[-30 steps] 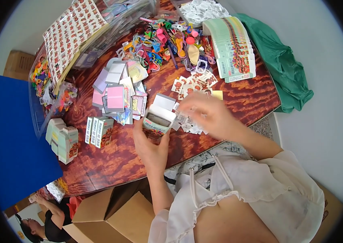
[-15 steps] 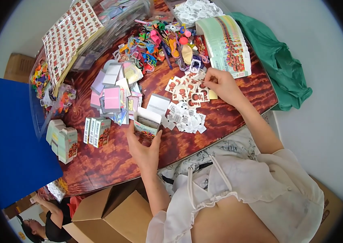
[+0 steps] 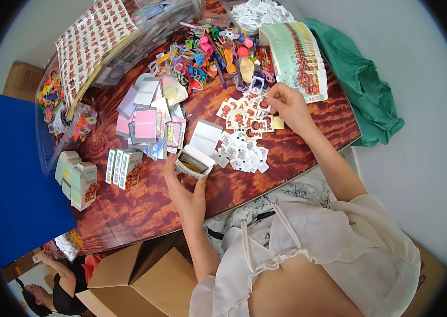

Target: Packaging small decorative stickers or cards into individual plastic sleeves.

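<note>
My left hand (image 3: 187,201) grips a small carton (image 3: 189,173) from below, fingers on one side and thumb on the other. Its top is open and something yellowish shows inside. At the right edge of a heap of small square picture stickers (image 3: 238,117), my right hand (image 3: 291,110) is closed in a pinch. A pale bit shows at its fingertips, too small to name. Small white printed packets (image 3: 244,153) lie just nearer than the stickers. A grey-and-white notepad (image 3: 205,137) lies beyond the carton, and a yellow slip (image 3: 278,123) lies near my right wrist.
Left are mixed notepads (image 3: 146,124), upright filled cartons (image 3: 124,168) and flattened ones (image 3: 78,179). Farther back lie colourful trinkets (image 3: 202,53), sticker sheets (image 3: 96,42) and a fanned carton stack (image 3: 297,63). A green bag (image 3: 366,90) hangs at the right edge. Another person (image 3: 59,285) sits lower left.
The carton in my left hand has tilted, so more of its inside shows. My right hand has shifted slightly up at the stickers, still pinching. The view has moved a little.
</note>
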`<state>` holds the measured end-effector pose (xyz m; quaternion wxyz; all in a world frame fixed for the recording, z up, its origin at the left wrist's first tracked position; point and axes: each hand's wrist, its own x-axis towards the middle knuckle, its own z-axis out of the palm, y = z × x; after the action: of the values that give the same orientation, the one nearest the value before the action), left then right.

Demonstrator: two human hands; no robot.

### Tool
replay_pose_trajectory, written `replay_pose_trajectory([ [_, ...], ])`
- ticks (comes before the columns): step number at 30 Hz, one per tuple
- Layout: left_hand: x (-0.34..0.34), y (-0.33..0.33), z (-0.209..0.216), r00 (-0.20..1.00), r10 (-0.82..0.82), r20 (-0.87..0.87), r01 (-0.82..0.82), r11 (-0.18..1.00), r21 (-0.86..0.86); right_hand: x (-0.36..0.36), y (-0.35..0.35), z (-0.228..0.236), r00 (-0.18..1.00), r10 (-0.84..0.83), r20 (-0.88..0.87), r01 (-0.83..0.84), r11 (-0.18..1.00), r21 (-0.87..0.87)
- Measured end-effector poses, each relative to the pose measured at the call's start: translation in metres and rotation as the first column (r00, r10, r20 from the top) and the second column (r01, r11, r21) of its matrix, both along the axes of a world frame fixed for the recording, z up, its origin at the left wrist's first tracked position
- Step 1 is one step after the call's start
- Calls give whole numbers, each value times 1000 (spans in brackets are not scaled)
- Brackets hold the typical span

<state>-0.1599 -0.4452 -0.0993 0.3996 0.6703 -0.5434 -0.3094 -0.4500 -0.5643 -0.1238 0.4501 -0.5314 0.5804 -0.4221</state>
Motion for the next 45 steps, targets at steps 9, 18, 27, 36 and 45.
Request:
replay_pose_trajectory([
  [9,3,2,-1,996,53,-77,-49,998,44,-2,2,-6,993,66,100,-74,994,78],
  [18,3,-1,2,999,33,27,-33,999,-7,45,34,21,894,449,-4,-439,877,195],
  [27,0,1,6,999,44,-28,-43,999,6,85,63,2,811,245,-532,-417,879,-232],
  [36,7,5,-2,998,66,1,-66,998,9,68,41,-1,949,315,-32,-316,947,-50],
  [45,3,1,6,996,64,-64,-60,997,54,74,29,15,944,247,219,-308,898,314],
])
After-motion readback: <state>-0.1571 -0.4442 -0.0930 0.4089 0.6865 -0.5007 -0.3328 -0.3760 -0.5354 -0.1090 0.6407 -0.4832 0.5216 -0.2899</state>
